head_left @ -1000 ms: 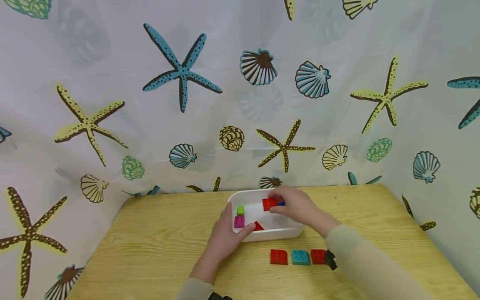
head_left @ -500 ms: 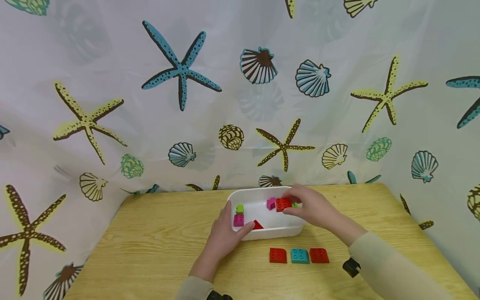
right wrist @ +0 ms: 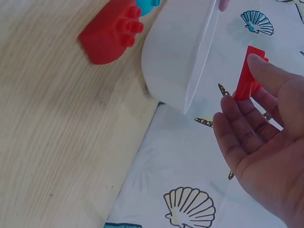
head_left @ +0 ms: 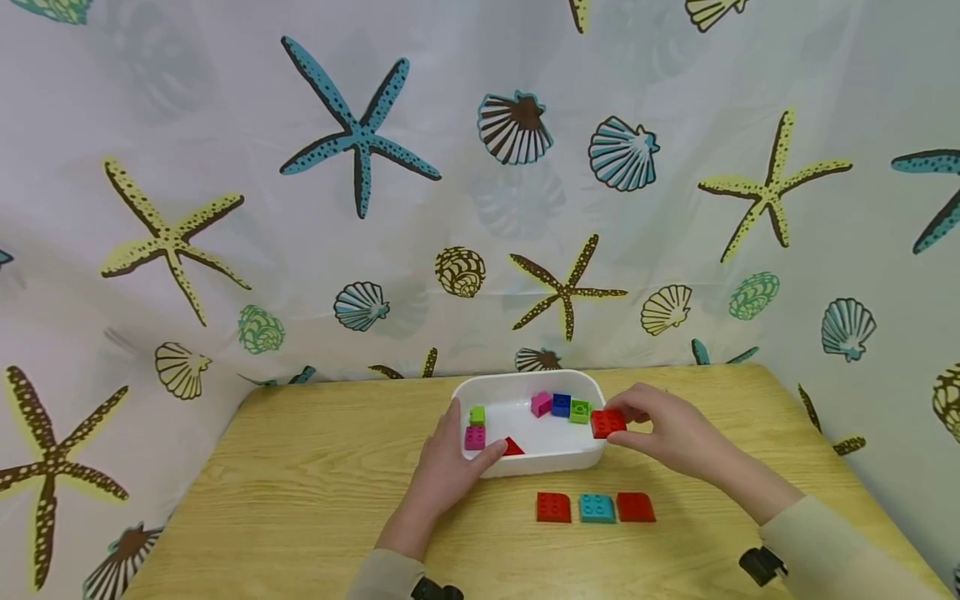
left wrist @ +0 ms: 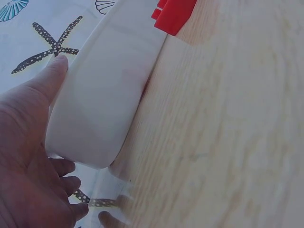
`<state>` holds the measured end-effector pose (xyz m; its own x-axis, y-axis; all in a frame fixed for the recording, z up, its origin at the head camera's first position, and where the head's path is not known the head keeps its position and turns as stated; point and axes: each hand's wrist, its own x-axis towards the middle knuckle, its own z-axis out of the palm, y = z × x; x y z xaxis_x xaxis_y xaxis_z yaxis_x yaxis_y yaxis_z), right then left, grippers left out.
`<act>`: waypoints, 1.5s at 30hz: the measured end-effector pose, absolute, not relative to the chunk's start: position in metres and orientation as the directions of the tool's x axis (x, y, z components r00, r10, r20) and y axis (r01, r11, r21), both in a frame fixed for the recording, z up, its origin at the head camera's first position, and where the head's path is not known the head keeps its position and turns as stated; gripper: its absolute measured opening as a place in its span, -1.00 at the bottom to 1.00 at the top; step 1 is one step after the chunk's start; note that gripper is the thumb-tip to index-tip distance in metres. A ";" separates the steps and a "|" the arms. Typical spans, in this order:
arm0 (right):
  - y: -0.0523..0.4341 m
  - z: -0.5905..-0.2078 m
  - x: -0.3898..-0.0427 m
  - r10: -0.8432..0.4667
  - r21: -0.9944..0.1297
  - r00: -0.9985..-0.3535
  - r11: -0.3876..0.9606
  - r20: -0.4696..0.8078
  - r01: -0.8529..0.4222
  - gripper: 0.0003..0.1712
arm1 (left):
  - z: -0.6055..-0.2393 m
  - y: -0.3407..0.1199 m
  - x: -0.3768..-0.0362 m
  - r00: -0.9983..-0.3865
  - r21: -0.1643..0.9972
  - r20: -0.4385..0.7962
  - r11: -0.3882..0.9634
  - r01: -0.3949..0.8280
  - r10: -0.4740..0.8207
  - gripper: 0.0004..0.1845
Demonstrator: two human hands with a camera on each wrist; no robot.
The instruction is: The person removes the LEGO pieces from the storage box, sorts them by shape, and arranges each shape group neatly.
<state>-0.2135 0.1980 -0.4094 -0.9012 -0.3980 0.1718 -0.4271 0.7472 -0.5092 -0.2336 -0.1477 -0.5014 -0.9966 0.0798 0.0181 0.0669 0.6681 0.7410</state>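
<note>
A white bin [head_left: 537, 465] stands on the wooden table [head_left: 300, 500]. My left hand [head_left: 465, 450] grips its front left corner, with the thumb [left wrist: 45, 83] over the rim against the bin wall [left wrist: 109, 95]. My right hand [head_left: 621, 423] pinches a red brick [head_left: 606, 422] just above the bin's right rim; the right wrist view shows this red brick [right wrist: 247, 76] at the fingertips. Several bricks lie inside the bin: green [head_left: 477, 414], pink [head_left: 475, 437], a red slope [head_left: 513, 447], pink [head_left: 541, 404], blue [head_left: 561, 404] and green [head_left: 579, 411].
In front of the bin, a red brick [head_left: 553, 507], a teal brick [head_left: 597, 507] and another red brick [head_left: 636, 507] lie in a row. A shell-and-starfish curtain [head_left: 360, 142] hangs right behind the table. The table's right edge [head_left: 840, 467] is near my right arm.
My right hand has carried the red brick rightward from over the bin's middle to its right rim, uncovering the pink, blue and green bricks. The left hand has stayed on the bin.
</note>
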 end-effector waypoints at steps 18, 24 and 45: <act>0.246 -0.428 -0.182 -0.367 -0.504 -0.918 0.770 0.150 -0.391 -0.61 | -0.502 -0.148 -0.234 -0.997 0.749 0.006 0.661 0.057 0.079 0.27; 0.261 -0.435 -0.177 -0.358 -0.502 -0.925 0.782 0.126 -0.370 -0.61 | -0.503 -0.148 -0.233 -0.997 0.745 0.009 0.664 0.059 0.079 0.27; 0.289 -0.472 -0.165 -0.353 -0.569 -0.935 0.773 -0.016 -0.282 -0.65 | -0.504 -0.149 -0.234 -0.996 0.752 0.015 0.655 0.068 0.086 0.27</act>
<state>-0.1647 0.2888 -0.4716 -0.9353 -0.3534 -0.0163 -0.2820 0.7725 -0.5689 -0.2339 -0.1491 -0.5043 -0.9962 0.0861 0.0149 0.0678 0.6552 0.7524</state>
